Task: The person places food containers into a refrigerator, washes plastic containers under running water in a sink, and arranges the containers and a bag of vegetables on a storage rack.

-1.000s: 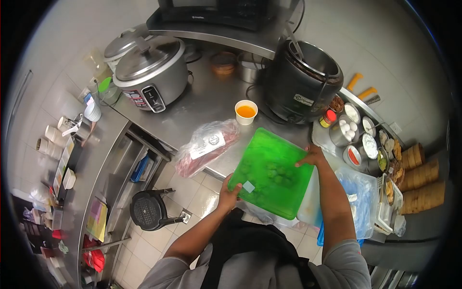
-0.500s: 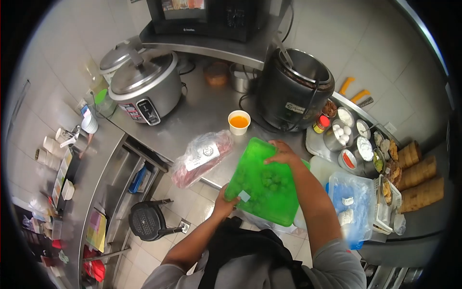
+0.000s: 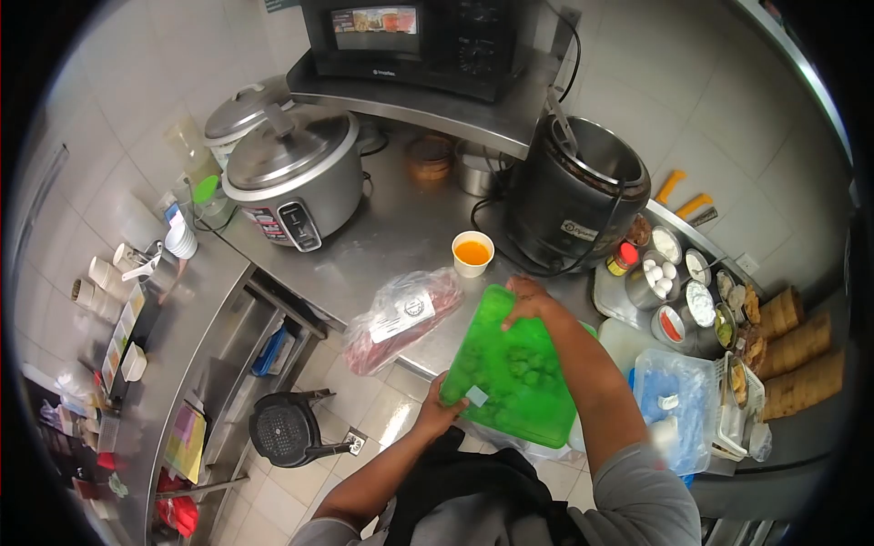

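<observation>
Since the earlier frame, my right hand (image 3: 531,302) has moved from the right side of the green container (image 3: 514,373) to its far edge, near the corner. My two hands are apart from each other, and both are closed on this container. My left hand (image 3: 441,405) grips the near left corner, with the thumb on top, close to a small pale label (image 3: 476,395). Through the green surface I see darker lumps, but I cannot tell exactly what they are. The container is in front of my body, at the front edge of the metal counter (image 3: 355,250); whether it touches the counter, I cannot tell.

To its left lies the bag of red meat (image 3: 401,318), wrapped in clear plastic with a white label. Just beyond the container stands a white cup (image 3: 472,255) with orange content. Farther back is the black pot (image 3: 574,200), with a ladle inside. At the right, a clear box (image 3: 675,409) shows something blue.
</observation>
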Tool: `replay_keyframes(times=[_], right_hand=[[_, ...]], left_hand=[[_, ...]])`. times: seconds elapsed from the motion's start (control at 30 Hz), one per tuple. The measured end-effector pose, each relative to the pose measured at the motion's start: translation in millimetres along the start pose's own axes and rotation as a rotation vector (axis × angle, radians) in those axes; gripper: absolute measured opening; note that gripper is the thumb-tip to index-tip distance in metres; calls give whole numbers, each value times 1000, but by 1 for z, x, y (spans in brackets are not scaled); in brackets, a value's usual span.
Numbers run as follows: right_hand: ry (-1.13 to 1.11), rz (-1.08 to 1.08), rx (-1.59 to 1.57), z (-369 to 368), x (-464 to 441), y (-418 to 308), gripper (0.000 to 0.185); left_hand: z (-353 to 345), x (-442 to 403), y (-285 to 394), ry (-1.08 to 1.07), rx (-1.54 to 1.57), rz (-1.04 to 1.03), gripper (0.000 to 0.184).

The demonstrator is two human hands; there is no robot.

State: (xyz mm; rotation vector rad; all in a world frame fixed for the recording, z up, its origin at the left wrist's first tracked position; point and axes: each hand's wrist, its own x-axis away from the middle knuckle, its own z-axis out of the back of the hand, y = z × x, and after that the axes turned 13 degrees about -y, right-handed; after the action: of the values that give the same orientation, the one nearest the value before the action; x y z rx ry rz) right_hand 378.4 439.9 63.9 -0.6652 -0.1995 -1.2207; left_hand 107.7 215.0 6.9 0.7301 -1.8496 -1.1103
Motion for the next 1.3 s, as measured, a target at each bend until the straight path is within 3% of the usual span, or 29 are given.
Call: replay_keyframes(times=[0.27, 0.33, 0.37, 0.43, 0.87, 0.97, 1.03, 1.07, 1.1, 1.17, 1.2, 1.3], right_hand=[[-91, -62, -119, 12, 1, -15, 98], [-6, 140, -395, 5, -5, -15, 93], [-12, 134, -399, 0, -11, -16, 93], [38, 86, -97, -4, -27, -19, 92], [-197, -94, -6, 28, -33, -47, 90], [-84, 16, -52, 46, -14, -55, 84], [-149, 34, -243, 68, -6, -60, 81], [-101, 146, -301, 70, -3, -58, 67], [-103, 140, -307, 77, 7, -65, 67], [-161, 298, -329, 105, 49, -99, 53], [-191, 262, -326, 117, 70, -117, 38], [-232, 268, -361, 134, 111, -138, 34]], left_hand=[[3, 6, 14, -38, 48, 14, 77], [5, 5, 16, -58, 60, 20, 77], [7, 4, 14, -61, 33, 19, 77], [6, 4, 10, -71, 13, 27, 77], [3, 7, 9, -32, 128, -56, 76], [5, 10, 15, -34, -33, -73, 68], [16, 6, 10, -54, 243, 36, 65], [19, 5, 5, -73, 306, 44, 70], [26, 3, -2, -77, 306, 52, 70], [39, -3, -13, -82, 528, 90, 60], [36, 1, 3, -67, 473, 92, 44], [38, 1, -3, -128, 435, 143, 34]])
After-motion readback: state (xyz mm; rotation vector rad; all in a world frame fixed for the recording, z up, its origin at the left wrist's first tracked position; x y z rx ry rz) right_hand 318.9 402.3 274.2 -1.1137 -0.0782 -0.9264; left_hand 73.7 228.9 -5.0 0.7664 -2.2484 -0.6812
